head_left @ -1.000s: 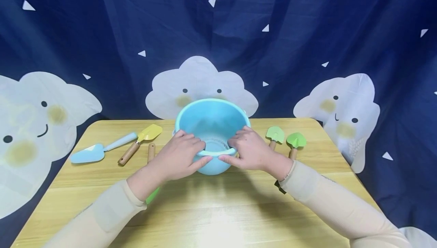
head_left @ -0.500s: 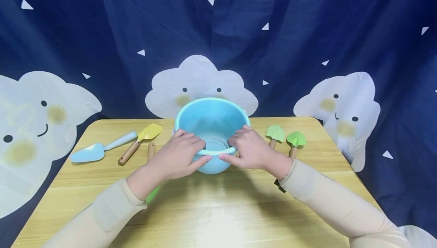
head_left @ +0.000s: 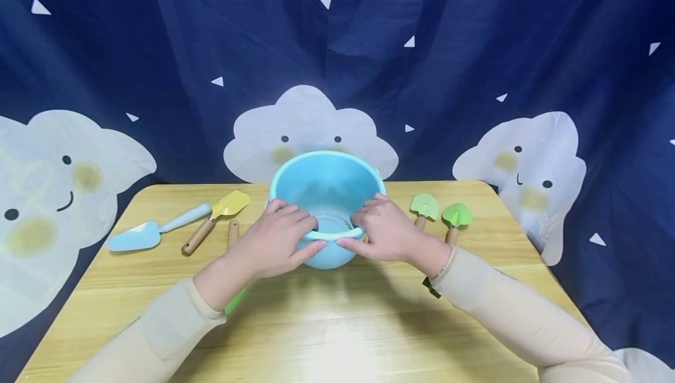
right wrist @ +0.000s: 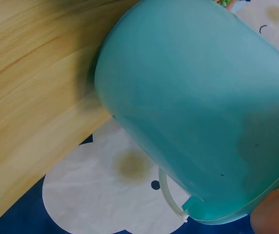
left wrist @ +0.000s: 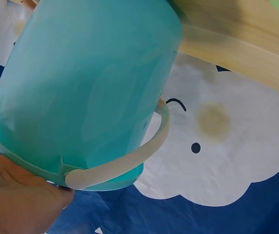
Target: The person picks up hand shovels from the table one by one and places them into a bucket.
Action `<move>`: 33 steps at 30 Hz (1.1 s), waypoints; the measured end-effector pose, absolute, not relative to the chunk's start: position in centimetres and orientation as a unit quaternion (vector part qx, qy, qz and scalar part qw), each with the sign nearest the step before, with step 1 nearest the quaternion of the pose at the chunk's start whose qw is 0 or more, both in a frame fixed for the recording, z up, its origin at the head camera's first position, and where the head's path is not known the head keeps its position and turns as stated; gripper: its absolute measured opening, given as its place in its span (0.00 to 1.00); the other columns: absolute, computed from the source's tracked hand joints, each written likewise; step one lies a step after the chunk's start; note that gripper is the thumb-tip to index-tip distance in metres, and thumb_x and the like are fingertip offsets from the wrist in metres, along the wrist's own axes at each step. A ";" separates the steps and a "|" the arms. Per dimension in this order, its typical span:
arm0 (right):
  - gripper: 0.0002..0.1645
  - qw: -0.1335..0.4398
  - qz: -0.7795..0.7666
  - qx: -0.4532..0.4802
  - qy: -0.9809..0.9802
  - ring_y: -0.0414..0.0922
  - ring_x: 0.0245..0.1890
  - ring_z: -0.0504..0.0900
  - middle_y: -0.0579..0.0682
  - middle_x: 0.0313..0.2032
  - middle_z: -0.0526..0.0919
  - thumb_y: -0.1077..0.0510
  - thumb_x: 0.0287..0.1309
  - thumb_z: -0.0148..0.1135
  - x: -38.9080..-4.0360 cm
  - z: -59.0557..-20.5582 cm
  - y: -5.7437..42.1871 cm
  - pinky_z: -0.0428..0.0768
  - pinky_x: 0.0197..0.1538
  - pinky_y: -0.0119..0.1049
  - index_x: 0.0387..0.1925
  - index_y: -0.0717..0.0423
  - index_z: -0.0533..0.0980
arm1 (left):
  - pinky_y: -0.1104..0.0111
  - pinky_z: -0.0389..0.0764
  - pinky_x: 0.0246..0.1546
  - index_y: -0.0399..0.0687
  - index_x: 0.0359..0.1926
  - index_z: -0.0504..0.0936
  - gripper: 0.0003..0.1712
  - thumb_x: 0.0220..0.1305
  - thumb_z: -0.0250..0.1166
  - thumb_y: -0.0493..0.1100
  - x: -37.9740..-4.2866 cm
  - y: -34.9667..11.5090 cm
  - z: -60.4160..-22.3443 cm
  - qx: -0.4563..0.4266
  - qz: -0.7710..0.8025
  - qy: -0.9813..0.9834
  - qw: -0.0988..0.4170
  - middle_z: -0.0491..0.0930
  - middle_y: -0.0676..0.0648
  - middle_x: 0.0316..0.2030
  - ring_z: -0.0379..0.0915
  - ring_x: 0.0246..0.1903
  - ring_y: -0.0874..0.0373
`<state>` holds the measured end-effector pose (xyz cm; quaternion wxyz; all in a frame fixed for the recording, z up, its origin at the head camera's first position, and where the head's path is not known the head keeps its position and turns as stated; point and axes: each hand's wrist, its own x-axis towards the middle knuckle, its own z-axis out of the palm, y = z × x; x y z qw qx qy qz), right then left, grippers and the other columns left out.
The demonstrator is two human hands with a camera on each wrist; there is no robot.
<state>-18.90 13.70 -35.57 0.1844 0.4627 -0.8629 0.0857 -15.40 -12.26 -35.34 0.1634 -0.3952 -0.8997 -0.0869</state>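
Note:
A light blue plastic bucket (head_left: 327, 181) stands at the far middle of the table, its mouth facing me. My left hand (head_left: 279, 239) grips the near rim on the left, fingers curled over into the bucket and thumb outside. On the other side of the same rim, my right hand (head_left: 389, 231) holds it likewise, the two thumb tips close together. The left wrist view shows the bucket's pale handle (left wrist: 120, 163) hanging along its outer wall, with the left hand at the rim. In the right wrist view, only part of the right hand (right wrist: 275, 209) shows beside the rim.
Left on the wooden table (head_left: 337, 313) lie a blue trowel (head_left: 136, 238), a yellow trowel (head_left: 230, 203) and a green-ended tool (head_left: 235, 301) partly under my left forearm. To the right are two green toy shovels (head_left: 457, 214). A dark blue cloud-patterned curtain (head_left: 369, 49) hangs behind.

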 end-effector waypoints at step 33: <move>0.40 0.192 0.094 0.465 -0.859 0.40 0.17 0.57 0.38 0.14 0.58 0.21 0.66 0.29 -19.0 -35.8 13.7 0.60 0.34 0.38 0.15 0.44 0.60 | 0.49 0.60 0.57 0.53 0.42 0.80 0.23 0.72 0.51 0.63 -15.5 -12.8 -34.5 -0.372 -0.118 -0.902 0.183 0.79 0.54 0.42 0.72 0.48 0.53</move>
